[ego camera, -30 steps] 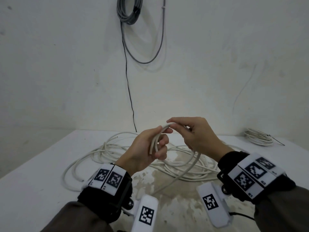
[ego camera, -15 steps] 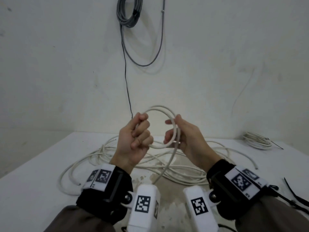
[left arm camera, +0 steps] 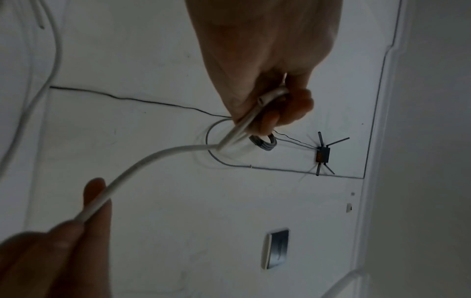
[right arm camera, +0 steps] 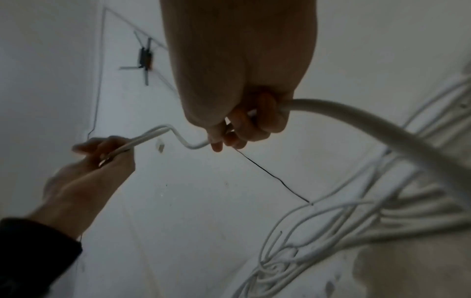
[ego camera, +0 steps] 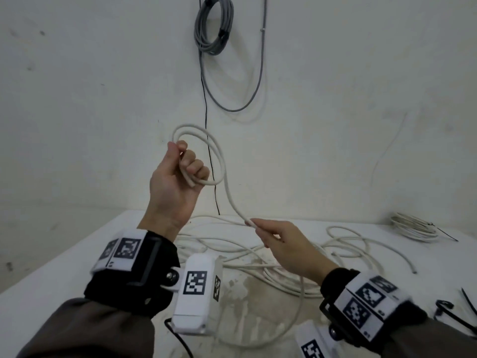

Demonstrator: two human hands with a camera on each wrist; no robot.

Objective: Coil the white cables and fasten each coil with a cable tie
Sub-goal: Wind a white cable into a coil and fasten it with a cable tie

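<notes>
While the left hand (ego camera: 178, 187) grips the small raised coil (ego camera: 204, 153) in curled fingers, the white cable (ego camera: 232, 200) slopes down-right to the lower right hand (ego camera: 286, 244), fingers pinching it above the table (ego camera: 51, 270).

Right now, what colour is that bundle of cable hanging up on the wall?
Grey. The hanging cable bundle shows best in the head view, bound by a dark tie.

Grey cable bundle (ego camera: 213, 24): hanging coiled high on the wall.
Thin black wire (ego camera: 209, 151): running down the wall to the counter (ego camera: 51, 275).
Black box (left arm camera: 322, 154): sitting on the wall.
</notes>
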